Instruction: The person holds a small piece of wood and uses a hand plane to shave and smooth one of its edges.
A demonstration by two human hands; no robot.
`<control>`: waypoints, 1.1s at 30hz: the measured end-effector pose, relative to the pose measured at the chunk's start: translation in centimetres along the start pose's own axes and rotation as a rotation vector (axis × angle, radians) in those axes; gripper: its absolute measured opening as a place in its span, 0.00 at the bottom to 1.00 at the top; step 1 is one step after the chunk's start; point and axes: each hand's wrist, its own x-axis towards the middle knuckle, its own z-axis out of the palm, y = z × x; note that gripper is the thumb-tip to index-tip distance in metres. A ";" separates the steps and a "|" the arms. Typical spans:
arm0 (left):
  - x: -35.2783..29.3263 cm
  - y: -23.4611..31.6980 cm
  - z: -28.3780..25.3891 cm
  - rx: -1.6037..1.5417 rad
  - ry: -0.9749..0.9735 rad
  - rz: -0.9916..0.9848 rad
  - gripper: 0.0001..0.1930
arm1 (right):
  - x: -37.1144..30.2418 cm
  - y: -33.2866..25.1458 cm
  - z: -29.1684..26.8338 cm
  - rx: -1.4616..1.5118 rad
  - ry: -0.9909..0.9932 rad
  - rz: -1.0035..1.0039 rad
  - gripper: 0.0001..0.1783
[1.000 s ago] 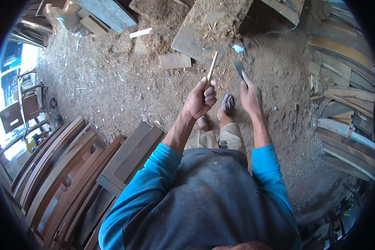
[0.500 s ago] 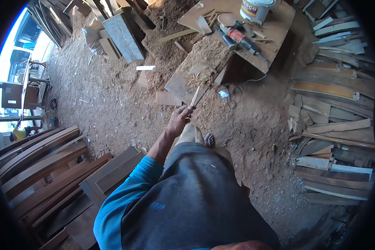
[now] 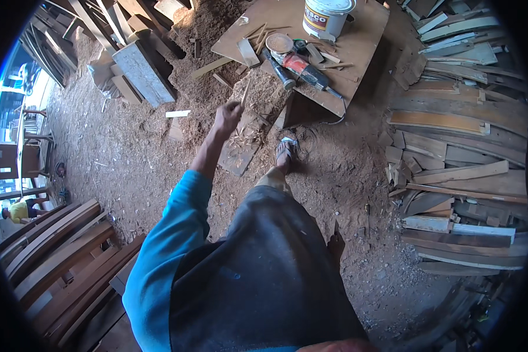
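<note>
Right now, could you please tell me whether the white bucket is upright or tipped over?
Upright: the white bucket stands base-down on the wooden tabletop, its round rim uppermost.

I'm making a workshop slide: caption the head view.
Left hand holding a thin wooden stick near a table bearing power tools.

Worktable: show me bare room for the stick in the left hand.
Bare tabletop lies between the white bucket and the right edge, and between bucket and thin sticks. Its front middle is crowded: red power tool, dark cylindrical tool, round disc, wood scraps.
</note>
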 end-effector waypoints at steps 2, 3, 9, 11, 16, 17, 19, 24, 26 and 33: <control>5.4 1.8 0.3 0.201 0.044 0.113 0.18 | 2.6 6.6 1.9 -0.206 0.208 -0.122 0.20; 7.6 2.6 0.3 0.227 0.062 0.147 0.18 | 3.1 8.7 1.8 -0.312 0.308 -0.182 0.20; 21.2 5.3 -1.0 0.420 0.103 0.200 0.19 | 5.6 4.0 -2.3 -0.806 -0.245 -0.321 0.19; 24.2 4.4 -1.4 0.357 0.073 0.054 0.20 | 7.2 1.6 -4.4 -0.577 -0.187 -0.212 0.19; 29.9 8.4 0.9 0.450 -0.007 0.101 0.21 | 9.3 -7.9 -4.1 0.150 0.066 0.374 0.21; 31.3 8.0 0.4 0.524 -0.032 0.179 0.22 | 10.1 -9.0 -4.2 0.147 0.082 0.369 0.22; 32.8 9.3 0.9 0.652 -0.098 0.185 0.23 | 10.6 -10.9 -4.2 0.130 0.125 0.361 0.23; 32.5 17.9 6.7 0.694 -0.076 0.445 0.17 | 10.0 -13.7 -4.3 0.203 0.143 0.465 0.23; 29.7 21.5 11.2 0.543 -0.342 0.611 0.15 | 9.5 -12.1 -3.7 0.242 0.148 0.494 0.18; 28.8 18.7 26.0 0.948 -0.542 0.919 0.18 | 5.8 -3.4 -3.1 -0.354 0.148 -0.094 0.15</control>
